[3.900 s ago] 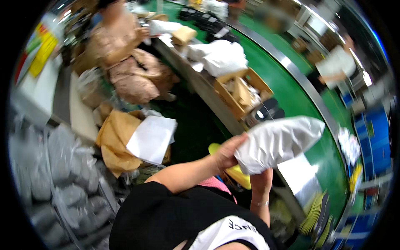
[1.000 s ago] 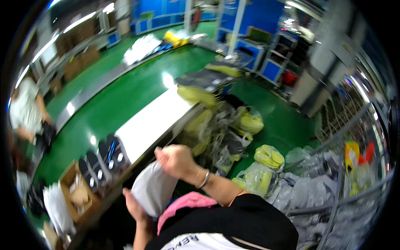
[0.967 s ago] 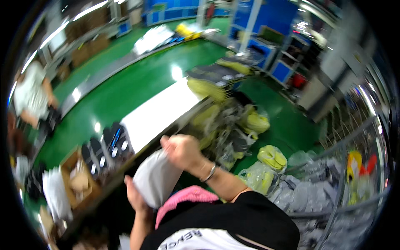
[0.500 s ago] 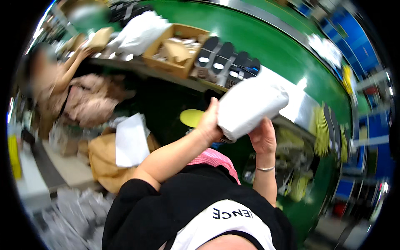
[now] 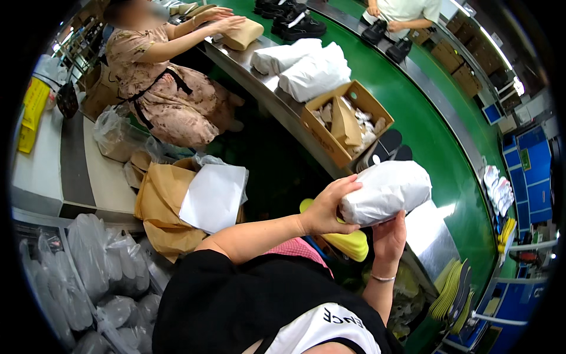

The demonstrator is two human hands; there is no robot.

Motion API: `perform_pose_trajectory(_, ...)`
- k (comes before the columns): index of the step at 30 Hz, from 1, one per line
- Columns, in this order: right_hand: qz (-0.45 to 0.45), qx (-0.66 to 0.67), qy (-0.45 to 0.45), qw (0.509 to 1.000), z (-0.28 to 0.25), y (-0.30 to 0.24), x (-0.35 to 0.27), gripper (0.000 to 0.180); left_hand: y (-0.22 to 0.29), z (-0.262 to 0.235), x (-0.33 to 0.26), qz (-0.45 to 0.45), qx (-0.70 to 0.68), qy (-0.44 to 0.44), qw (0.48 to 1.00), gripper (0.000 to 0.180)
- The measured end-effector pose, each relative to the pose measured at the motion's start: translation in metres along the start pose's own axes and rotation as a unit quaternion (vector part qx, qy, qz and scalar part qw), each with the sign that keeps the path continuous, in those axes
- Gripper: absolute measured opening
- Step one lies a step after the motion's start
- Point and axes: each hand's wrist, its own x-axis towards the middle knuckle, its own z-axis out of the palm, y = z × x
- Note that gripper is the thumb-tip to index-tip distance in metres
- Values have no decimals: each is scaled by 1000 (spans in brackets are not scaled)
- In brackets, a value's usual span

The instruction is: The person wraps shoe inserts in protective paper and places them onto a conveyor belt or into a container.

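Note:
A rounded bundle wrapped in white paper (image 5: 389, 190) is held up in front of me, lying nearly level. My left hand (image 5: 331, 206) is closed around its left end. From below and to the right, my right hand (image 5: 389, 236) grips it; part of those fingers is hidden behind the paper. What lies inside the wrapping cannot be seen. Just beyond the bundle, dark insoles (image 5: 386, 144) rest on the metal bench, partly covered by it. Under my left hand a yellow, sole-shaped piece (image 5: 349, 243) shows.
An open cardboard box (image 5: 321, 140) with paper scraps stands on the bench, beside white wrapped bundles (image 5: 315, 74). A co-worker (image 5: 162, 94) handles a tan paper bundle (image 5: 243, 35). White sheets (image 5: 213, 197) lie over brown paper (image 5: 162, 200) at left. Stacked insoles (image 5: 451, 289) stand right.
My view has turned left, so the bench and box now appear further right. The bundle stays in both hands and is tilted flatter. More of the co-worker and another person across the bench show.

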Motion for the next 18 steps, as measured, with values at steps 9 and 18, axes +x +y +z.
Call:
perform_pose_trajectory(9,41,-180,118,976,26,39,20,31,-122,-293,146,15,-36,377,925,71)
perform_pose_trajectory(18,195,-141,314,918,20,95,-2,23,-273,-392,203,-158,124,343,918,76)
